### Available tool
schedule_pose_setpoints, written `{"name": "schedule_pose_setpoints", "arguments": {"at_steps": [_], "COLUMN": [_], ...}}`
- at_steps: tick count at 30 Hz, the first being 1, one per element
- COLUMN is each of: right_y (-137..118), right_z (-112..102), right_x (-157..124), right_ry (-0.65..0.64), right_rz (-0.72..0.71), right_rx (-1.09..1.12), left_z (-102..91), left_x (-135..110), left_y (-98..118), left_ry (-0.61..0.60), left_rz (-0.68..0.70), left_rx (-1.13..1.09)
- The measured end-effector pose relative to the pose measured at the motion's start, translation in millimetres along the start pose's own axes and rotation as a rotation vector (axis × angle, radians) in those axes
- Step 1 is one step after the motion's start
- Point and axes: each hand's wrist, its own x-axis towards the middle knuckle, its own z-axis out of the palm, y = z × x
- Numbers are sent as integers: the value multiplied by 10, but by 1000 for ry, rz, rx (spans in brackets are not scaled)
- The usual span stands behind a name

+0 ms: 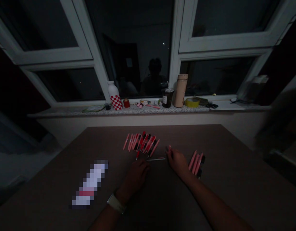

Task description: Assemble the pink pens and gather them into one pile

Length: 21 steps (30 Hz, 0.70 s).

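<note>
My left hand point(136, 175) rests on the brown table point(234, 166) with its fingers curled; a red pen tip shows just beyond its knuckles. My right hand point(178, 160) is closed in a pinch round a pink pen part point(169, 148) at its fingertips. A thin clear refill point(156, 158) lies on the table between the two hands. Just beyond my hands lies a row of several pink and red pens point(141, 142). A few more pink pens point(196, 162) lie beside my right wrist. The light is very dim.
A blurred white and red packet point(90, 184) lies at the left of the table. On the window sill point(66, 111) stand a checked white bottle point(115, 95), a dark cup point(167, 97), a tall beige flask point(181, 90), a yellow tape roll point(192, 102) and scissors point(211, 105).
</note>
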Motion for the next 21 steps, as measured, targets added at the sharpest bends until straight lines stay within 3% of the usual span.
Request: {"name": "schedule_pose_setpoints", "arguments": {"at_steps": [21], "right_y": [39], "right_z": [37], "right_x": [4], "right_ry": [83], "right_rz": [-52], "right_rx": [110], "left_z": [44], "left_x": [-48], "left_y": [-52], "left_ry": [32], "left_rz": [-24], "left_rx": [8]}}
